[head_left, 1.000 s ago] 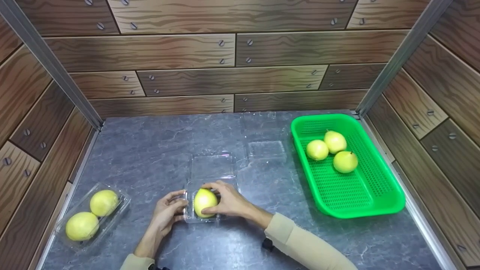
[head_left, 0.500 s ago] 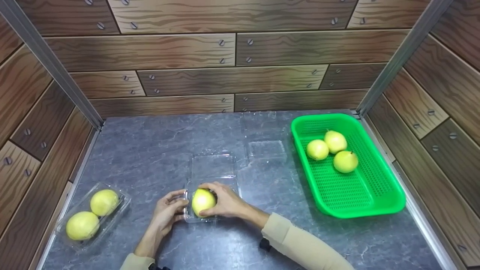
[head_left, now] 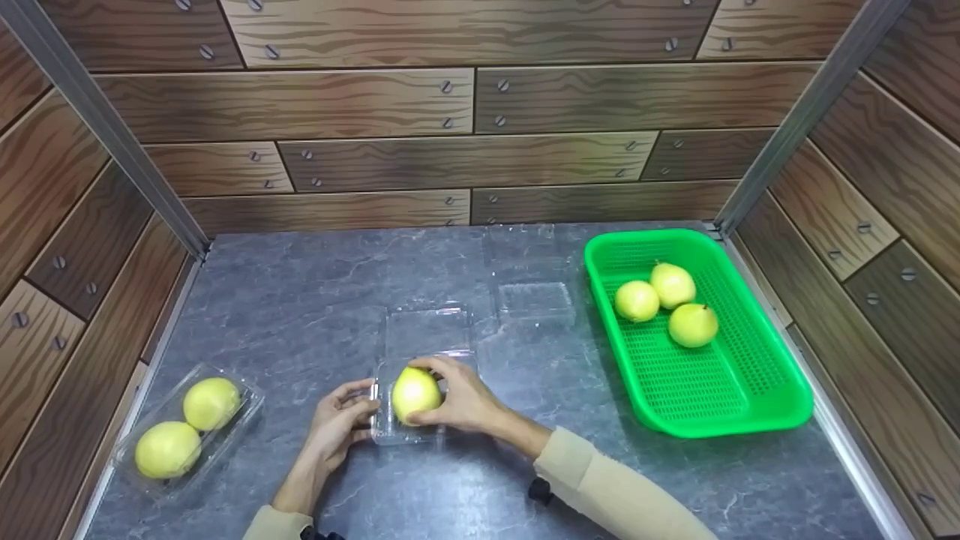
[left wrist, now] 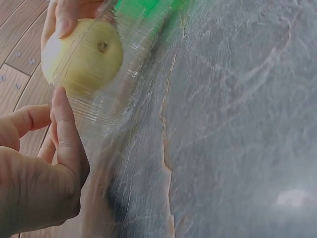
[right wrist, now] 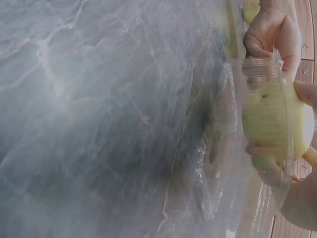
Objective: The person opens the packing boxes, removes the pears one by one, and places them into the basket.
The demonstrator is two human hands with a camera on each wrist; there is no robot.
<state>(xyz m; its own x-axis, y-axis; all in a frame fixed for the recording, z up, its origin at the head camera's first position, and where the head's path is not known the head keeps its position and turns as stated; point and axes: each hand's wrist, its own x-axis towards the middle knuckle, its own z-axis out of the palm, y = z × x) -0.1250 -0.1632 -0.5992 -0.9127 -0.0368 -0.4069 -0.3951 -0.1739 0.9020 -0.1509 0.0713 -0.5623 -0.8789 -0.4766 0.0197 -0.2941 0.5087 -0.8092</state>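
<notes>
In the head view my right hand (head_left: 463, 397) grips a yellow-green pear (head_left: 415, 395), thumb on the near side and fingers over the far side. The pear is over the near half of an open clear plastic clamshell box (head_left: 405, 436), whose lid (head_left: 427, 330) lies folded back. My left hand (head_left: 334, 427) holds the box's left edge between thumb and fingers. Through the clear wall in the left wrist view, the pear's (left wrist: 84, 59) blossom end faces the camera. The right wrist view shows the pear (right wrist: 267, 119) partly behind the box wall; whether it touches the bottom I cannot tell.
A green basket (head_left: 637, 409) with three pears (head_left: 693, 325) stands at the right. At far left, another clear box (head_left: 225, 450) holds two pears (head_left: 167, 450). More clear plastic packaging (head_left: 534, 300) lies left of the basket. Wood-patterned walls (head_left: 375, 105) enclose the grey tabletop.
The pear in my right hand shifts slightly left, then back right and a little away from me. My left hand stays at the box's edge.
</notes>
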